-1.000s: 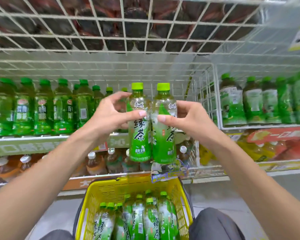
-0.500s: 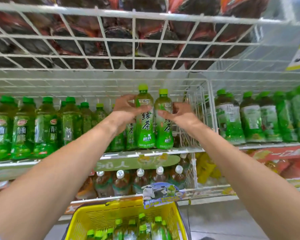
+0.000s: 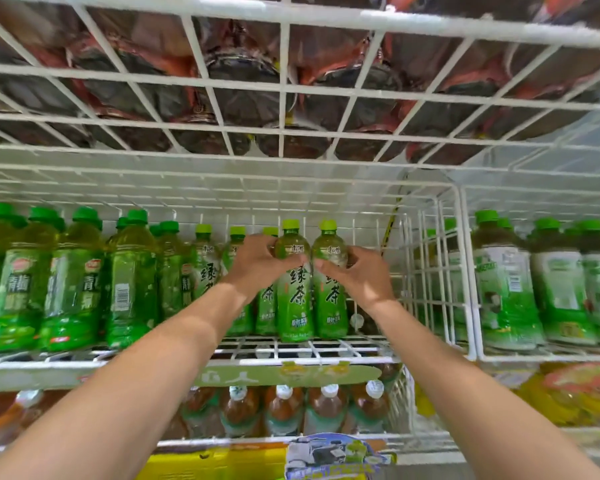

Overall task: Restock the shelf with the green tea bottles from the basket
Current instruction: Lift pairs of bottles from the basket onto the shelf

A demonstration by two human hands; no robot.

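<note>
Bottles (image 3: 294, 299) stand upright, caps up, seemingly resting on shelf (image 3: 326, 358), left hand (image 3: 257, 263) and right hand (image 3: 355, 271) each gripping one.

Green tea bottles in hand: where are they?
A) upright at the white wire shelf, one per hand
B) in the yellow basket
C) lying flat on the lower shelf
A: left hand and right hand each grip an upright green tea bottle at the wire shelf.
</note>
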